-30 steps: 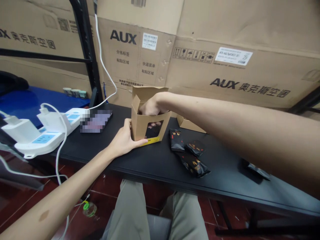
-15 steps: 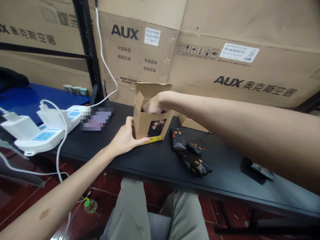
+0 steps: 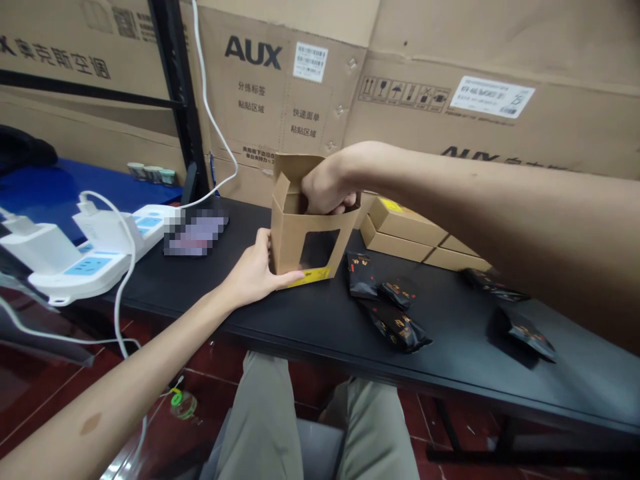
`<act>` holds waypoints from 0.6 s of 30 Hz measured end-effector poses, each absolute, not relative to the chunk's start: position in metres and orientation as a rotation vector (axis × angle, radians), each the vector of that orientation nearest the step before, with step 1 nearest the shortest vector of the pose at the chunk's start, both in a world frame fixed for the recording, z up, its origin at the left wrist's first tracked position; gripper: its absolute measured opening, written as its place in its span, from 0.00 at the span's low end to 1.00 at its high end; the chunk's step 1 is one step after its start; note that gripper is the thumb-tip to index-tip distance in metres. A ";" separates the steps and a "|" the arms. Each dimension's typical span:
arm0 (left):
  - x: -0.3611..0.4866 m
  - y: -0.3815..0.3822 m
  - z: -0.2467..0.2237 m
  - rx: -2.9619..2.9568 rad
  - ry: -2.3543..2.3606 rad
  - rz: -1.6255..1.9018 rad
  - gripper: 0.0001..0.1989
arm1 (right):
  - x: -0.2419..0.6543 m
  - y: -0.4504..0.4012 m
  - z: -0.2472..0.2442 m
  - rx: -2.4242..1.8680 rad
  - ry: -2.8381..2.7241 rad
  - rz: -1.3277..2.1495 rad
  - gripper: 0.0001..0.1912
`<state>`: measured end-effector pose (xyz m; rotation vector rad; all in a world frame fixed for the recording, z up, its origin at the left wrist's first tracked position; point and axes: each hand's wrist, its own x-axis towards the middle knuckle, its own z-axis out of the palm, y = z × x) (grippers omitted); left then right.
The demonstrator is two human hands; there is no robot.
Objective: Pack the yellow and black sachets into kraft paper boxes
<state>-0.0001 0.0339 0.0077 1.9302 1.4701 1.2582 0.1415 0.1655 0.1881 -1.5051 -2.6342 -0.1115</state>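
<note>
Your right hand (image 3: 327, 188) is curled closed at the mouth of the box (image 3: 286, 233), and the kraft wall hides your fingers, so you can't tell whether they're pinching anything inside. Your left hand (image 3: 253, 270) grips the box low on its left side, with the thumb lying along the bottom front edge. The box stands upright on the black table (image 3: 320, 320), its flap (image 3: 295, 170) rising behind your right wrist and its window (image 3: 319, 249) facing you. If your right hand pulls upward while your left grip is light, the box could lift or tip with it. If your wrist drags against the flap, it could crease or tear. Squeezing harder with your left hand could also dent the thin side wall. If the box swings right, it could catch the black sachets (image 3: 393, 320) lying just beside it, and the power strip (image 3: 100, 263) and a blurred item (image 3: 195, 232) sit to its left. Compared with the earlier frame, your right hand sits higher at the mouth, and your fingers no longer show through the window, which now looks dark. Your raised forearm also uncovers a stack of kraft boxes (image 3: 405, 227) behind the sachets.
</note>
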 end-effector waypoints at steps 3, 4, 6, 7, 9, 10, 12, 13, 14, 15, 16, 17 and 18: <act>0.001 0.033 0.011 1.921 1.479 1.241 0.38 | 0.136 0.145 0.191 -1.773 -2.805 -0.063 0.22; 0.002 0.032 0.013 1.922 1.491 1.231 0.37 | 0.133 0.135 0.190 -1.813 -2.824 -0.012 0.23; 0.003 0.031 0.016 1.929 1.519 1.216 0.36 | 0.128 0.118 0.187 -1.872 -2.799 0.188 0.24; 0.003 0.030 0.017 1.935 1.527 1.213 0.36 | 0.127 0.110 0.186 -1.901 -2.761 0.330 0.23; 0.003 0.030 0.017 1.948 1.532 1.214 0.35 | 0.128 0.100 0.183 -1.902 -2.690 0.604 0.18; 0.003 0.030 0.017 1.955 1.530 1.215 0.35 | 0.131 0.097 0.182 -1.855 -2.691 0.694 0.15; 0.003 0.030 0.016 1.967 1.528 1.210 0.36 | 0.136 0.094 0.181 -1.710 -2.767 0.762 0.11; 0.003 0.031 0.016 1.972 1.527 1.208 0.36 | 0.139 0.095 0.180 -1.637 -2.821 0.768 0.10; 0.003 0.031 0.016 1.976 1.526 1.205 0.36 | 0.140 0.095 0.180 -1.584 -2.872 0.781 0.10; 0.003 0.031 0.016 1.978 1.527 1.202 0.36 | 0.141 0.095 0.179 -1.569 -2.915 0.813 0.10; 0.003 0.031 0.016 1.979 1.532 1.197 0.36 | 0.141 0.095 0.179 -1.595 -2.946 0.866 0.09; 0.003 0.030 0.017 1.980 1.539 1.192 0.36 | 0.140 0.094 0.178 -1.654 -2.967 0.933 0.09; 0.003 0.030 0.017 1.981 1.547 1.186 0.36 | 0.138 0.093 0.177 -1.720 -2.990 1.013 0.09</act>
